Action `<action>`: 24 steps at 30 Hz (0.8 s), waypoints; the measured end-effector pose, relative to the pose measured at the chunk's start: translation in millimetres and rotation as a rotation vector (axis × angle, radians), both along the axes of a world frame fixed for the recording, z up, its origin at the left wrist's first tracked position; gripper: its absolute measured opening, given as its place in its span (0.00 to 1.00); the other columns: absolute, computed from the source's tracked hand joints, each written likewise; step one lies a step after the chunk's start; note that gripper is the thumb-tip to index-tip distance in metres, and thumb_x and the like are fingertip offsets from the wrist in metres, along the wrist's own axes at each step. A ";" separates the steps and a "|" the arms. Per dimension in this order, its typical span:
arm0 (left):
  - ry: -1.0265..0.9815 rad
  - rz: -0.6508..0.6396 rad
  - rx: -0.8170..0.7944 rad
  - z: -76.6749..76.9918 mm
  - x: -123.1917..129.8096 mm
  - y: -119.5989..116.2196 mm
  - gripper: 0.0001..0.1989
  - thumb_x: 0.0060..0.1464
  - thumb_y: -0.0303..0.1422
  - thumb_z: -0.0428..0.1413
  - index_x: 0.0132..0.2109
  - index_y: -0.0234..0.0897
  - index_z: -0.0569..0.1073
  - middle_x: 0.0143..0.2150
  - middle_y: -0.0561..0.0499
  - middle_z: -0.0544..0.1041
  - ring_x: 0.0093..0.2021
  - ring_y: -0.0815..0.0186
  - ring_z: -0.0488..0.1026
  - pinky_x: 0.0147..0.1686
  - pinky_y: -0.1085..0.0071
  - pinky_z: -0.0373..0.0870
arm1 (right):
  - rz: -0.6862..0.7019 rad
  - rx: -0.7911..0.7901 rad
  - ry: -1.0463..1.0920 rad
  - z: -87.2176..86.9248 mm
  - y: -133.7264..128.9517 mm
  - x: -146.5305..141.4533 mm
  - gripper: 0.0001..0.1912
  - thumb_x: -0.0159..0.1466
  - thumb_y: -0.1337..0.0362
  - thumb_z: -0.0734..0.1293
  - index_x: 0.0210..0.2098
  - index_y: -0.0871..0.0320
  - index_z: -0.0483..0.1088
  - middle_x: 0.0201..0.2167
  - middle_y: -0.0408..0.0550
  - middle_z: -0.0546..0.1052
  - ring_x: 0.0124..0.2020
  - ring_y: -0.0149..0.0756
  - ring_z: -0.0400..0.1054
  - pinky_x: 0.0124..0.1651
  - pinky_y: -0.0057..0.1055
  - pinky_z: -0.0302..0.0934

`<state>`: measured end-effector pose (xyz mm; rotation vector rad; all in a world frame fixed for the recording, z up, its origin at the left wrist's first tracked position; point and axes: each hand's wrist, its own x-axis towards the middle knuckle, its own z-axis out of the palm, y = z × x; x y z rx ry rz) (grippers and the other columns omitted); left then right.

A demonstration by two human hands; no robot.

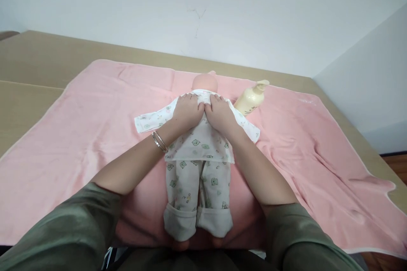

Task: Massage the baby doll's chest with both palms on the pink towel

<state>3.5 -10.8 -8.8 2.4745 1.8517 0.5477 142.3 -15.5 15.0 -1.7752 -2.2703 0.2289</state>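
Observation:
A baby doll point(205, 82) lies face down, its head toward the wall and its feet toward me. It wears a white printed top point(203, 146) and matching trousers point(214, 182) with turned-up cuffs. My left hand point(189, 111) rests flat on the left side of the doll's upper back, fingers pointing to its shoulder. On the right side my right hand point(219, 112) lies the same way, the two thumbs close together near the middle. Neither hand grasps anything. Two silver bangles point(160, 142) circle my left wrist.
A pink blanket point(121, 97) with some wrinkles spreads under the doll on a wooden table point(38, 59). To the right of the doll's head a cream pump bottle point(251, 99) leans over on the blanket. A white wall point(248, 21) rises behind the table.

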 end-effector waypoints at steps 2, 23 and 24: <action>0.066 -0.062 -0.014 1.3 -0.7 -1.5 0.22 0.68 0.30 0.38 0.48 0.27 0.77 0.53 0.28 0.78 0.56 0.43 0.73 0.57 0.48 0.66 | -0.026 0.024 -0.008 -2.3 -1.8 -2.7 0.27 0.73 0.63 0.51 0.65 0.70 0.65 0.70 0.69 0.68 0.70 0.61 0.61 0.72 0.57 0.52; 0.070 -0.086 -0.021 17.2 -3.0 -8.7 0.16 0.65 0.26 0.45 0.40 0.33 0.78 0.45 0.38 0.81 0.50 0.52 0.78 0.52 0.56 0.75 | -0.045 -0.002 -0.107 4.9 -12.2 -7.3 0.32 0.76 0.60 0.50 0.72 0.75 0.57 0.73 0.71 0.64 0.73 0.61 0.58 0.74 0.55 0.51; 0.029 -0.050 -0.038 17.2 -4.4 -5.2 0.17 0.66 0.27 0.44 0.41 0.33 0.78 0.46 0.38 0.81 0.49 0.52 0.78 0.51 0.57 0.75 | -0.049 0.002 -0.122 5.9 -15.8 -9.5 0.32 0.77 0.60 0.50 0.72 0.76 0.56 0.73 0.72 0.63 0.74 0.62 0.57 0.74 0.55 0.50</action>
